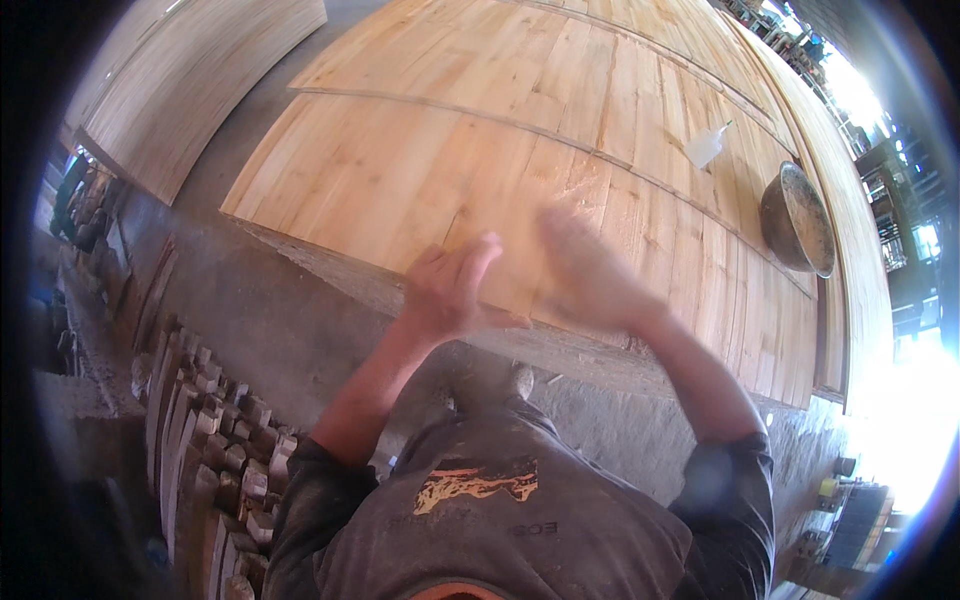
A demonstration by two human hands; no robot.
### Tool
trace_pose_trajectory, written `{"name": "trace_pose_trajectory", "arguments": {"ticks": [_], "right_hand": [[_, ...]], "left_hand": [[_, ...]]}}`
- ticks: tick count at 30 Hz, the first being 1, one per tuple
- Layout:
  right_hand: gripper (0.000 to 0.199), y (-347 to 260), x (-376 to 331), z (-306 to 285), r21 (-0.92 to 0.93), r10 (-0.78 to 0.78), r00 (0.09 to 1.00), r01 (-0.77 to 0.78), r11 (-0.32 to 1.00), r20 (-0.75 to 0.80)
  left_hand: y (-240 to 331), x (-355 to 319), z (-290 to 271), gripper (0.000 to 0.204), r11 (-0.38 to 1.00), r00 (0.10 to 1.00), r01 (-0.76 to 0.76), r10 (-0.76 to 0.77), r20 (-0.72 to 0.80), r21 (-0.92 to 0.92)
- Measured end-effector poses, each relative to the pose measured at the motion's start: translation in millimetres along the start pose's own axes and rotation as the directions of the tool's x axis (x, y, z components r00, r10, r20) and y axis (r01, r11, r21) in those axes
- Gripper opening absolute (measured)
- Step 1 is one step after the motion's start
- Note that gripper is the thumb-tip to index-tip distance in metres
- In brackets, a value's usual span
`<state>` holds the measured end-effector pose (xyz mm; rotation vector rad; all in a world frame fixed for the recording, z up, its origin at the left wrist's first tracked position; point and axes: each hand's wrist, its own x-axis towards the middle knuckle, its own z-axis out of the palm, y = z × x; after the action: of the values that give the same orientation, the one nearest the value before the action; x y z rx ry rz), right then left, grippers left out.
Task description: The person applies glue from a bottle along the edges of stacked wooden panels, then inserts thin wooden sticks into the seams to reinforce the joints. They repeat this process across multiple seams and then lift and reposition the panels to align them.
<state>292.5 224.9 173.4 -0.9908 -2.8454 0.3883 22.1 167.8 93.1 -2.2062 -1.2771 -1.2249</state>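
Note:
Both of my hands are over the near edge of a pale wooden panel (350,150) made of joined strips. At the panel's edge is my left hand (445,285), one finger raised and apart from the others. A narrow tan shape sticks out beside it toward the right; I cannot make out whether it is my thumb or a sliver of wood. Just to the right, motion smears my right hand (590,270), so its fingers and anything in them are unclear. Fine shavings or crumbs (590,185) lie on the wood just beyond it.
Farther right on the panels stand a translucent squeeze bottle (706,147) with a thin nozzle and a tilted metal bowl (797,220). Another wooden panel (190,90) lies at the far left. Stacked wood pieces (230,440) fill the lower left, beside the dusty floor (300,320).

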Motion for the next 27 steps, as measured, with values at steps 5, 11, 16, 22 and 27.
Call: {"name": "trace_pose_trajectory", "arguments": {"ticks": [5, 11, 16, 22, 27], "right_hand": [[0.097, -12, -23, -27, 0.148, -0.243, 0.954, 0.218, 0.965, 0.175], [0.102, -23, 9, -8, 0.02, -0.068, 0.998, 0.069, 0.997, -0.007], [0.104, 5, 10, -23, 0.143, 0.25, 0.966, -0.257, 0.956, 0.062], [0.096, 1, 21, -14, 0.062, -0.214, 0.971, 0.221, 0.973, -0.112], [0.044, 95, -107, -20, 0.29, -0.3, 0.95, 0.313, 0.904, -0.092]], "left_hand": [[0, -1, 0, 0.098, 1.0, 1.0, 0.003, -0.003, 0.005, -0.013], [-2, -2, 3, 0.103, 0.999, 1.0, 0.021, -0.021, 0.019, -0.028], [-4, -5, 4, 0.108, 0.998, 0.996, 0.034, -0.03, 0.081, -0.049], [1, 0, 1, 0.108, 1.0, 0.999, 0.017, -0.016, 0.052, -0.024], [-2, 1, -1, 0.111, 1.0, 0.998, -0.004, 0.004, 0.058, 0.0]]}}
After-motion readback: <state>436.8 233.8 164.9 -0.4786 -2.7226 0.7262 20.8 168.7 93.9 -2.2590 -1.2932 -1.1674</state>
